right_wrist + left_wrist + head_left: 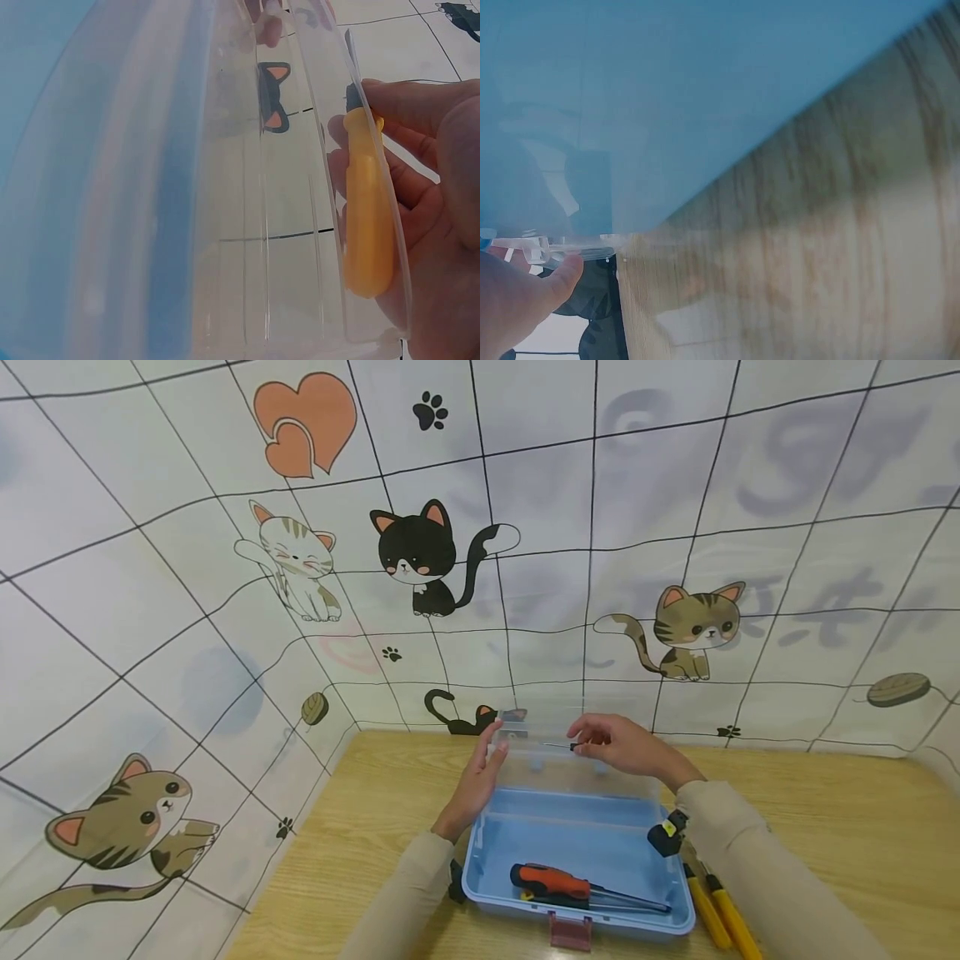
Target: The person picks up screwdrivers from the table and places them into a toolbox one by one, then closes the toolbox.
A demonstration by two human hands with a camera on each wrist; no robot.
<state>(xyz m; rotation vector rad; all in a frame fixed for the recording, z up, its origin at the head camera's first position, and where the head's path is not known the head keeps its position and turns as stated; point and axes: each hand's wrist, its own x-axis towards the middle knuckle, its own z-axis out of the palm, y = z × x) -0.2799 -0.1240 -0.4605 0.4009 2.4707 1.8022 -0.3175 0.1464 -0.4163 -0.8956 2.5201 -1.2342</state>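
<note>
A light blue toolbox (570,843) lies open, its clear lid (630,785) raised at the back. My left hand (472,781) holds the lid's left edge, thumb (564,279) on the near face. At the lid's right part, my right hand (626,745) pinches a small screwdriver by its black collar. Through the clear plastic its yellow handle (369,217) shows, lying along the palm; its thin shaft points left in the head view. Inside the box's front lie a red-and-black screwdriver (555,882) and another dark-handled one (558,901) beside it.
Two yellow-handled tools (707,912) lie on the wooden table (390,793) right of the box, partly under the right sleeve. A reddish latch (570,933) hangs at the box's front. A wall covering with cartoon cats (416,552) stands close behind the lid.
</note>
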